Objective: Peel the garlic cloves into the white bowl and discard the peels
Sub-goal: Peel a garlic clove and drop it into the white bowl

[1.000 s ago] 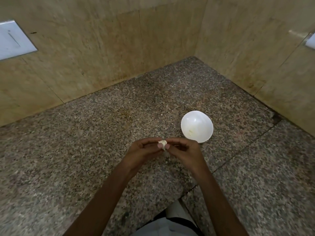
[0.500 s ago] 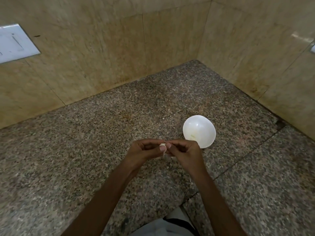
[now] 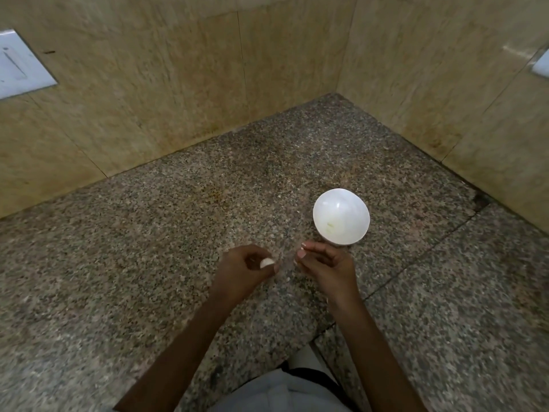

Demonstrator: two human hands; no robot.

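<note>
A small white garlic clove (image 3: 266, 262) sits between the curled fingers and thumb of my left hand (image 3: 245, 269), held above the granite counter. My right hand (image 3: 325, 267) hovers a short gap to the right with its fingers curled and thumb near the fingertips; whether it pinches a bit of peel is too blurred to tell. The white bowl (image 3: 341, 216) stands on the counter just beyond my right hand, with a pale clove or two faintly visible inside.
The speckled granite counter (image 3: 148, 248) runs into a corner of beige stone wall tiles (image 3: 178, 84). A joint line crosses the counter at the right. White wall plates sit at the far left (image 3: 17, 66) and far right (image 3: 542, 65).
My hands, joined on the clove before, have pulled apart. The clove stays in my left hand; my right hand has moved right toward the bowl.
</note>
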